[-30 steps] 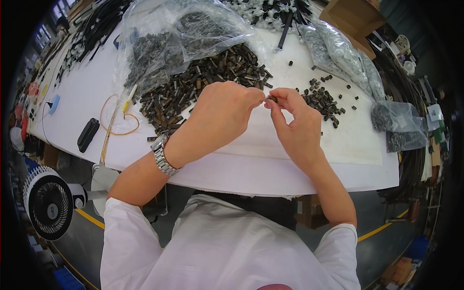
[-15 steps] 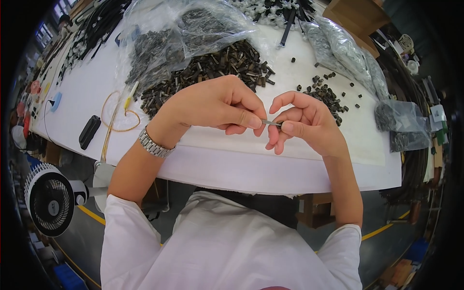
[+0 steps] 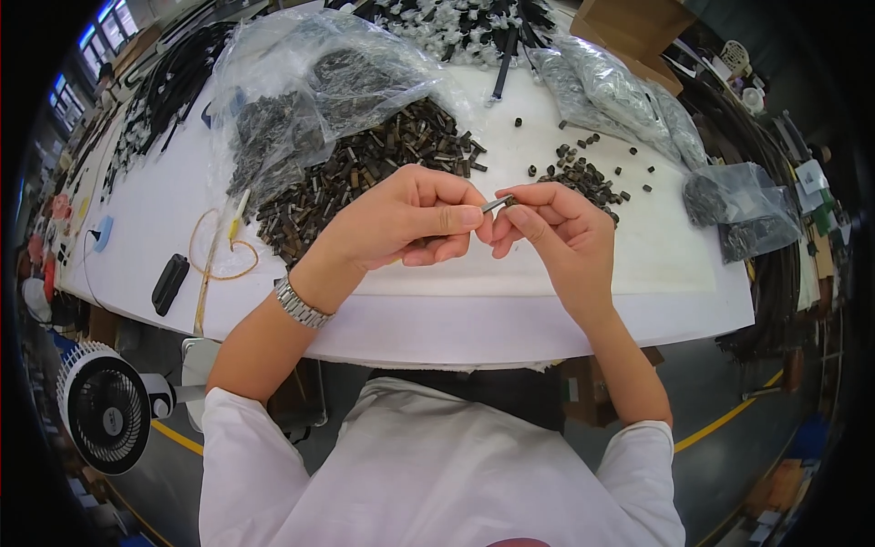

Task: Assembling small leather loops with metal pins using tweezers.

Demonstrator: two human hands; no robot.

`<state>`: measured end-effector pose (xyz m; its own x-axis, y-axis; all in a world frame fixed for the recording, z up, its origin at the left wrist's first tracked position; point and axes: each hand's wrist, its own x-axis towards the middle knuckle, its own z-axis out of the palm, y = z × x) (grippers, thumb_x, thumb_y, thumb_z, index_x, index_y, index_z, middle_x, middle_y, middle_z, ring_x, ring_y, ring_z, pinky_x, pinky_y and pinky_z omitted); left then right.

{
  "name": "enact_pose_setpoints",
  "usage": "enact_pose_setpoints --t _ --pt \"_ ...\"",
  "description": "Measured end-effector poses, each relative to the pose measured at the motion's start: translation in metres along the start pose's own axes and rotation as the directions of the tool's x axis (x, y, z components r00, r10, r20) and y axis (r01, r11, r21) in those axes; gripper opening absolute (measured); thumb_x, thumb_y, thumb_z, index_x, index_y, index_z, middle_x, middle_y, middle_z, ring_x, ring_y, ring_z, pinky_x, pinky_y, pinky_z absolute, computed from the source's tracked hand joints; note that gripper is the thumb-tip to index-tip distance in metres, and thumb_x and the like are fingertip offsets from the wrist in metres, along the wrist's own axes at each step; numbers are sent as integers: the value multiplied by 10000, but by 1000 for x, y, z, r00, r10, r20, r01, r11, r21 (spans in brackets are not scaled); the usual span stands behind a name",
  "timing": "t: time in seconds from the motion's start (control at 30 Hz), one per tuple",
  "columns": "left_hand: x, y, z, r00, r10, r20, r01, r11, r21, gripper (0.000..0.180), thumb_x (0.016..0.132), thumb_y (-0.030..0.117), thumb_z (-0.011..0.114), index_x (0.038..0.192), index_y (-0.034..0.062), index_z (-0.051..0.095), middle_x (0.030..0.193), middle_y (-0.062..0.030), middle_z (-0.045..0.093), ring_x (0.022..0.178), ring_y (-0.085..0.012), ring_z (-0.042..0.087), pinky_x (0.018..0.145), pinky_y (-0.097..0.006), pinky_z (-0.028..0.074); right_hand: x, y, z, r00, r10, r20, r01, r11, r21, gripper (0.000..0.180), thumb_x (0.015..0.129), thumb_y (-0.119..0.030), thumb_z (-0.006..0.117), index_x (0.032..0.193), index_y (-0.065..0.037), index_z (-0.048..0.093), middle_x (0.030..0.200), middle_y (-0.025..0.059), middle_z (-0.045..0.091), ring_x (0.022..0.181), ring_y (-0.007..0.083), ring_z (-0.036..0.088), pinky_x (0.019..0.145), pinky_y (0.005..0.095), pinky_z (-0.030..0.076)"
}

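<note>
My left hand (image 3: 410,219), with a metal watch on its wrist, pinches a thin silver-grey strip (image 3: 495,203) between thumb and index finger. The strip's far end meets a small dark piece (image 3: 510,201) in the closed fingertips of my right hand (image 3: 572,244). My fingers cover most of that piece, so its exact kind is hidden. Both hands hover above the near part of the white table (image 3: 437,324). Behind my left hand spreads a large heap of small dark oblong pieces (image 3: 406,141). Beyond my right hand lies a smaller heap of short dark pieces (image 3: 583,178).
Clear plastic bags (image 3: 283,64) of dark pieces cover the back left; more filled bags (image 3: 602,77) lie at the back right. Left on the table are a black case (image 3: 169,283), a yellow-handled tool (image 3: 239,217) and a cord loop (image 3: 257,264). A fan (image 3: 109,406) stands beside the table.
My hands have risen slightly and shifted a little left in the picture. The fingers of my right hand have drawn together around the small dark piece. The whole view has tilted slightly.
</note>
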<state>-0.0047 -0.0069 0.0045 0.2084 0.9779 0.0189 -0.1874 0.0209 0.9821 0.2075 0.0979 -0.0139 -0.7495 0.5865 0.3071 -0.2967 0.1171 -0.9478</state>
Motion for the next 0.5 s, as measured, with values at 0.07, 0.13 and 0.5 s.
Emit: enact_pose_setpoints --t 0.07,0.13,0.5 --pt "-1 2 1 998 8 -66 1 992 128 218 1057 178 646 1002 -14 735 625 -7 597 452 -18 431 407 -199 288 -4 -1 2 998 -32 -55 26 995 -95 189 1026 -30 667 1184 75 671 971 162 762 811 176 750 745 290 591" --pt "-2 7 4 995 19 -100 6 971 239 203 1052 164 647 1006 -10 741 629 -3 604 461 -19 451 417 -198 305 -6 -4 4 993 -75 -92 40 943 -331 181 1007 -27 690 1147 87 679 948 142 766 805 168 760 742 273 585" --pt "-7 11 11 978 136 -161 1 761 649 155 1009 138 689 991 6 768 624 13 624 494 -25 480 467 -231 352 -6 -11 0 996 22 -84 -48 946 -321 139 971 -12 723 1084 64 694 901 129 775 793 152 764 763 267 597"
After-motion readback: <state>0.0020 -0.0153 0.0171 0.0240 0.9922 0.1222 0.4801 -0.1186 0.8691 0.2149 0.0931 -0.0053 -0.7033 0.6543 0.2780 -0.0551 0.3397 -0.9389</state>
